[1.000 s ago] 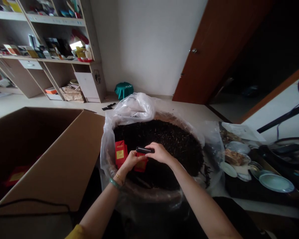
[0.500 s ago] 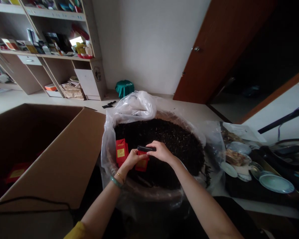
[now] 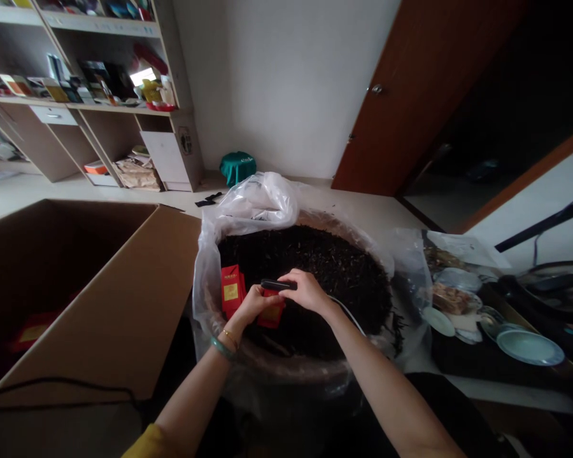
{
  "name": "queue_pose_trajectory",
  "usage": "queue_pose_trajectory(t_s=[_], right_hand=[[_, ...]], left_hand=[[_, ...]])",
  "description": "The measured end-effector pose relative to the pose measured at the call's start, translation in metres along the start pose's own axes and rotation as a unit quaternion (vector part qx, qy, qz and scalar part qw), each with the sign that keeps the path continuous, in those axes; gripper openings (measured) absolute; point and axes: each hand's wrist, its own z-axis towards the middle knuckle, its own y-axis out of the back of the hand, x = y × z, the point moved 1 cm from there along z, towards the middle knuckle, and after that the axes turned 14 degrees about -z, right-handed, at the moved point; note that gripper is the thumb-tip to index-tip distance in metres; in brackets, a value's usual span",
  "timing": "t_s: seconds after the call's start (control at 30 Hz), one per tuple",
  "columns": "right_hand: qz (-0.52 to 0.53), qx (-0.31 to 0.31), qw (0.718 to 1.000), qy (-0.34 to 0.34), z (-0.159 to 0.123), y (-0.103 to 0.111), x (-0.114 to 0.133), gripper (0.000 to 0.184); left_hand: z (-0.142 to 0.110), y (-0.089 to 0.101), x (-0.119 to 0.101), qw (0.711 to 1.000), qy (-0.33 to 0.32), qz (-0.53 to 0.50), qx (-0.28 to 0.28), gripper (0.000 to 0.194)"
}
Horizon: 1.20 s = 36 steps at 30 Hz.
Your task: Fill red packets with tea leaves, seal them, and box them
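Note:
My left hand [image 3: 252,305] is closed on a red packet [image 3: 270,316] over a large round container lined with a clear plastic bag [image 3: 206,280]. A slim black handheld device [image 3: 277,285] lies across the packet's top edge, gripped by my right hand [image 3: 308,291]. From behind my right wrist runs a thin white cord [image 3: 351,313]. Dark loose dried leaves, like tea [image 3: 315,254], fill the container. More red packets with yellow labels [image 3: 231,287] rest on the leaves at the left, beside my left hand. My fingertips partly hide the held packet.
An open cardboard box [image 3: 119,286] with red packets [image 3: 33,331] inside stands at the left. To the right are bowls and dishes [image 3: 530,347] on a dark surface. Behind are a shelf unit [image 3: 167,156], a green-covered bin [image 3: 237,168] and a brown door [image 3: 386,114].
Both hands stay nearly in place, the black device still across the packet's top. More of the white cord shows by my right wrist. The view has shifted slightly.

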Motion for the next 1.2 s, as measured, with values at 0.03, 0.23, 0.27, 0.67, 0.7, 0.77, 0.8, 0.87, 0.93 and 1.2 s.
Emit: queue_pose_trajectory(t_s=[0.03,0.23,0.27,0.67,0.7,0.77,0.8,0.87,0.93,1.2], right_hand=[[0.005,0.001,1.000,0.001,0.000,0.000,-0.001,0.026],[0.011,-0.004,1.000,0.008,-0.001,0.000,-0.003,0.025],[0.007,-0.007,1.000,0.006,-0.002,0.000,-0.002,0.025],[0.042,-0.072,0.993,-0.077,-0.006,-0.001,-0.047,0.044],[0.030,-0.075,0.992,-0.100,-0.008,-0.001,-0.055,0.044],[-0.002,-0.080,0.988,-0.129,-0.012,-0.004,-0.065,0.044],[-0.013,-0.084,0.988,-0.130,-0.013,-0.006,-0.065,0.043],[0.005,-0.098,0.989,-0.111,-0.014,-0.012,-0.057,0.036],[0.064,-0.096,0.990,-0.075,-0.012,-0.021,-0.040,0.032],[0.098,-0.077,0.990,-0.057,-0.004,-0.033,0.001,0.015]], left_hand=[[0.000,0.000,0.000,1.000,0.001,-0.002,0.000,0.042],[0.002,0.001,0.002,1.000,-0.012,0.010,-0.003,0.042],[0.003,0.001,0.002,1.000,-0.021,0.014,-0.011,0.042],[0.005,0.006,0.000,0.989,-0.114,-0.013,-0.089,0.042],[0.006,0.007,0.001,0.988,-0.121,-0.011,-0.095,0.040],[0.007,0.010,0.003,0.987,-0.125,0.000,-0.104,0.038],[0.008,0.011,0.004,0.986,-0.124,0.006,-0.108,0.038],[0.008,0.010,0.003,0.985,-0.128,0.022,-0.116,0.039],[0.006,0.008,0.001,0.982,-0.142,0.040,-0.119,0.040],[-0.001,0.002,-0.003,0.986,-0.126,0.027,-0.107,0.048]])
